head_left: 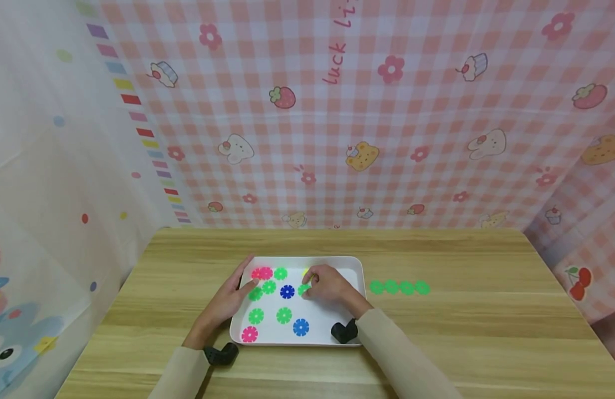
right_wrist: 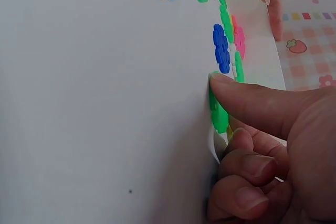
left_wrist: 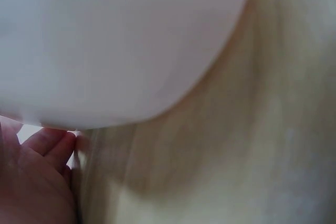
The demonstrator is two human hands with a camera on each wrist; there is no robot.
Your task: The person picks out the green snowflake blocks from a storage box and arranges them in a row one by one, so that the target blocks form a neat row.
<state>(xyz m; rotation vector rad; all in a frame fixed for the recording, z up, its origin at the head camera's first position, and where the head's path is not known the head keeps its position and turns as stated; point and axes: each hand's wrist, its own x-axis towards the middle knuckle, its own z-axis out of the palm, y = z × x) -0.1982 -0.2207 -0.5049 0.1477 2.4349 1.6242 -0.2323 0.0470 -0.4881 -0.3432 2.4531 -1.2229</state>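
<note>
From the head, we see a pink checked cloth [head_left: 307, 127] with "luck li" on it, turned sideways and cut off at the top. The left hand [head_left: 226, 301] holds the left side of a white tray [head_left: 322, 307], thumb over the rim. In the tray, the right hand [head_left: 329, 284] pinches a green piece [head_left: 302, 289], finger and thumb nearly closed. Four green pieces [head_left: 399, 287] sit in a row right of the tray; only this view shows them.

From the left wrist, we see the tray's blurry outside, with fingertips [left_wrist: 64, 145] by its edge.

From the right wrist, we see the thumb on the green piece and the other fingers curled. A dark blue piece [right_wrist: 221, 48] lies near. Only here do we spot a tiny dark dot [right_wrist: 130, 191] on the tray.
</note>
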